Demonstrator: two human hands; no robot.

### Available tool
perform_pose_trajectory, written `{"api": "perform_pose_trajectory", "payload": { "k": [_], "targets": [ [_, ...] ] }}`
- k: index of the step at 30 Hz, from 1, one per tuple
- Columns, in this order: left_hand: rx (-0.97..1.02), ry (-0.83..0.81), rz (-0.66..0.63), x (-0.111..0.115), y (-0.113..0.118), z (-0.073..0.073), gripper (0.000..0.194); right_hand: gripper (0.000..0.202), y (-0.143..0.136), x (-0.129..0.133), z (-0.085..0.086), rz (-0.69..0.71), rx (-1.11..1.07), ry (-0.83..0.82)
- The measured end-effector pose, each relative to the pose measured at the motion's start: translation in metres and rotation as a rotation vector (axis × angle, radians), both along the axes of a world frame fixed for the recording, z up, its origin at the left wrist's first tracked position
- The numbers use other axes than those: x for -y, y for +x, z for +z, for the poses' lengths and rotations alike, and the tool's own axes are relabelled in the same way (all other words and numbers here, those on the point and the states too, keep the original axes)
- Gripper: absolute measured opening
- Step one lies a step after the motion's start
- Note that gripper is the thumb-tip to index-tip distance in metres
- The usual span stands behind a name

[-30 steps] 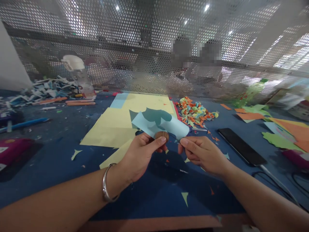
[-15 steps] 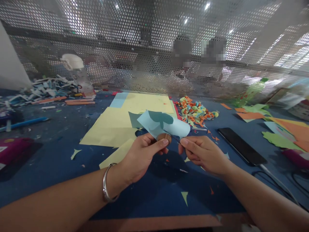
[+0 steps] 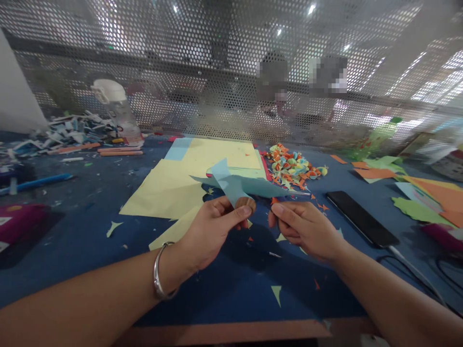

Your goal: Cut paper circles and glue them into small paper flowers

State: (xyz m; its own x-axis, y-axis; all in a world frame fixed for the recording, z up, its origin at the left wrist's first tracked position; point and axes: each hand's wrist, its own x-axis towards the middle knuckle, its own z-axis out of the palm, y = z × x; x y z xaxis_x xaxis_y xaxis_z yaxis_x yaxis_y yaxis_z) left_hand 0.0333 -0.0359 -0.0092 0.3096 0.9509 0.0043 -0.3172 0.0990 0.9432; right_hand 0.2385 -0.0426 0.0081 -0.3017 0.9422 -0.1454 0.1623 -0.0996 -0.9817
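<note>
My left hand (image 3: 206,233) is closed on a curled light blue paper (image 3: 231,185) and a small round brown piece (image 3: 246,204), pinched together between thumb and fingers. From this grip the paper rises and stretches to the right, above my right hand (image 3: 309,229). The fingers of my right hand are pressed together just right of the brown piece, apart from my left hand; whatever they hold is too small to make out. Behind the blue paper lie large pale yellow sheets (image 3: 166,188) on the dark blue table (image 3: 231,299).
A heap of colourful paper pieces (image 3: 289,164) lies behind my right hand. To the right are a black phone (image 3: 361,218) with a cable and coloured sheets (image 3: 430,193). At the back left stands a clear bottle (image 3: 125,118) beside a pile of scraps (image 3: 72,132). Perforated metal (image 3: 202,58) rises behind.
The blue paper's right part has swung from a rounded curl to a flatter, nearly edge-on shape, and its upper tip points higher. Both hands have hardly moved.
</note>
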Motion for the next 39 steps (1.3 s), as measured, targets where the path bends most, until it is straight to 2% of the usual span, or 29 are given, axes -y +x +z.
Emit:
{"api": "perform_pose_trajectory", "payload": {
  "k": [5,10,16,20,25,27,30,39],
  "targets": [
    [-0.056,0.097,-0.061,0.005,-0.001,0.005,0.015,0.044,0.001,-0.001,0.001,-0.05,-0.053,0.021],
    [-0.123,0.111,-0.132,0.008,-0.002,0.01,0.018,0.046,0.002,0.001,0.005,-0.059,-0.131,0.076],
    [-0.271,0.113,-0.17,0.009,-0.001,0.003,0.028,0.032,-0.002,0.004,0.002,-0.008,-0.034,0.158],
    [-0.221,0.103,-0.16,0.009,0.0,0.0,0.025,0.029,-0.005,0.004,0.0,-0.017,-0.037,0.173],
    [-0.14,0.105,-0.237,0.006,-0.003,0.0,0.021,0.034,-0.006,0.006,0.005,-0.069,-0.049,0.157],
    [-0.1,0.101,-0.267,0.004,-0.004,-0.002,0.028,0.038,-0.006,0.007,0.007,-0.09,-0.051,0.151],
    [-0.1,0.106,-0.248,0.0,-0.003,-0.005,0.034,0.04,-0.007,0.007,0.009,-0.095,-0.048,0.14],
    [-0.212,0.176,-0.207,-0.003,-0.003,-0.005,0.027,0.037,-0.003,0.005,0.003,-0.096,-0.06,0.174]
  ]
}}
